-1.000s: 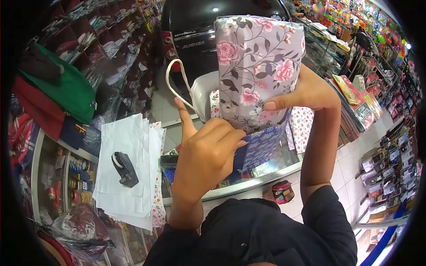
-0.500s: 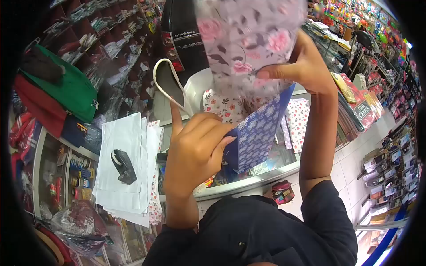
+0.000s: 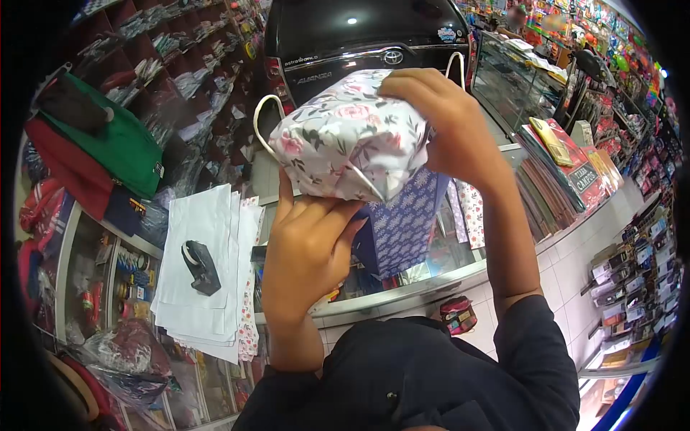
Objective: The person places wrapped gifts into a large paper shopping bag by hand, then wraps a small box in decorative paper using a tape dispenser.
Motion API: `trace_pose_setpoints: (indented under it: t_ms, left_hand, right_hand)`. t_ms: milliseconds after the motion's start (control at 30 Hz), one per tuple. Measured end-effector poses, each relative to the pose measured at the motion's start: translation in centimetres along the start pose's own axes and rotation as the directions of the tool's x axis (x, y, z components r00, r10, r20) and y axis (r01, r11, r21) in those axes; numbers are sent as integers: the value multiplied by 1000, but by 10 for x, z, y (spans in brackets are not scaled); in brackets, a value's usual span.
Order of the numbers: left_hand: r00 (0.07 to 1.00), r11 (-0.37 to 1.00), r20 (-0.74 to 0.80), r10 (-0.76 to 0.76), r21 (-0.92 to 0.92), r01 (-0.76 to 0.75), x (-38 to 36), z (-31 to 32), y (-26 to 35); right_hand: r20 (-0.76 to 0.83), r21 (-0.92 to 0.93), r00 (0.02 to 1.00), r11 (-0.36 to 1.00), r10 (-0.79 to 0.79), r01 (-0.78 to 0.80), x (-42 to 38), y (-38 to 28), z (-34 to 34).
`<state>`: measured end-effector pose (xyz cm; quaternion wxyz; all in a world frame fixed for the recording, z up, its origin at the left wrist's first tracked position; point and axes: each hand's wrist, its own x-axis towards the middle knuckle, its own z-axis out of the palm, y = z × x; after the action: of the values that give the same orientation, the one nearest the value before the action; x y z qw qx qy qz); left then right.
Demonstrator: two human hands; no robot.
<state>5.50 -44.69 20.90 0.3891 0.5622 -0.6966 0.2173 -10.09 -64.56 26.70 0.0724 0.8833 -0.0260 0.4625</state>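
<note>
A parcel wrapped in pale paper with pink roses is in my right hand, with the fingers over its top and right side. It sits over the mouth of a blue paper bag with a white leaf pattern, hiding most of the opening. White handle loops rise on both sides of the parcel. My left hand pinches the bag's near left edge, its index finger stretched up beside the parcel. The bag's contents are hidden now.
A black tape dispenser lies on stacked white sheets to the left on the glass counter. Flower-print paper and stacked books are on the right. A black car stands beyond the counter.
The rose parcel has come down and tilted over the bag's mouth, with my right hand moving down and left. It now covers the flower-print item seen inside the bag. My left hand stays nearly still.
</note>
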Motion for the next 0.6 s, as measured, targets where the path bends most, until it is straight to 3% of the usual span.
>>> trace_pose_setpoints:
  t_ms: [67,133,200,267,300,333,400,533,600]
  left_hand:
    - [1000,1000,8,-9,21,9,3,-3,4]
    - [993,994,86,-80,76,73,5,-8,7]
    - [990,992,106,-96,95,86,3,-10,4]
    - [985,988,125,-117,113,103,2,-10,1]
    - [993,993,87,-86,84,78,3,-9,0]
    - [997,997,47,-53,57,51,4,-9,-2]
    - [999,998,11,-36,45,35,3,-12,-6]
    - [998,997,-28,-62,45,64,4,-16,-4]
    - [997,998,-42,-58,-14,58,7,-16,-2]
  right_hand:
    - [-33,-65,999,998,7,-9,-3,-1,9]
    - [110,-175,991,983,81,-62,-2,-8,4]
    - [127,-119,991,992,48,-33,-3,-6,-2]
    - [226,53,974,998,12,-25,-5,-2,-13]
    - [375,106,926,989,52,-99,-2,2,-23]
    - [374,109,926,989,50,-98,1,4,-24]
    - [266,127,958,989,-104,72,7,9,-25]
    - [387,363,920,928,-68,-84,10,9,-23]
    - [396,308,911,951,-114,-15,18,15,-23]
